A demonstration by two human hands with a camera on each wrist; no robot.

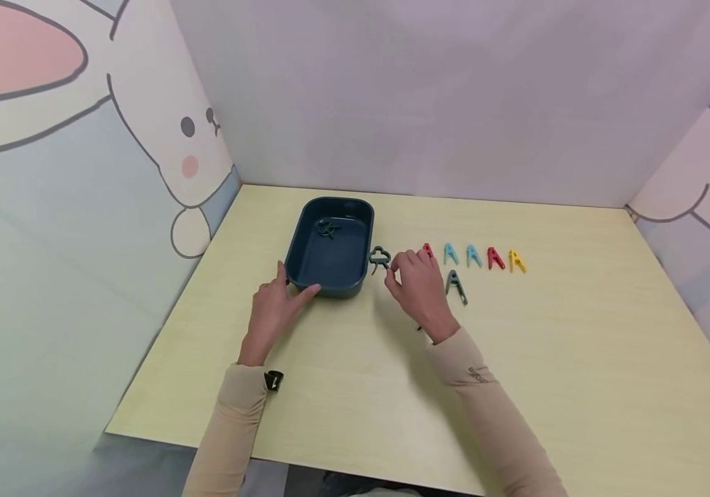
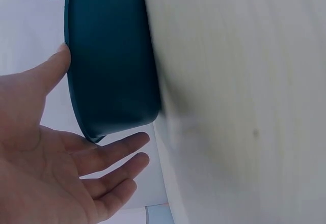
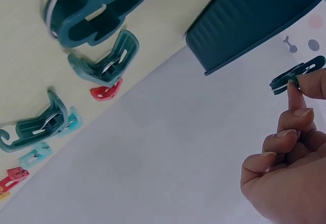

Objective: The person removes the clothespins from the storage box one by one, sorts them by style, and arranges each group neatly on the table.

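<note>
A dark teal rectangular bin stands on the table at centre-left. My left hand spans its near left corner, thumb on the rim and index finger along the side; the other fingers extend loosely beside the wall. Just off the bin's right side, my right hand pinches a dark green clothes peg between thumb and index finger. In the right wrist view this peg is held up above the table. More dark green pegs lie inside the bin.
Right of the right hand lies a dark green peg; another peeks out under the wrist. Behind them runs a row of small pegs: red, light blue and yellow. A plain wall closes off the table's far edge.
</note>
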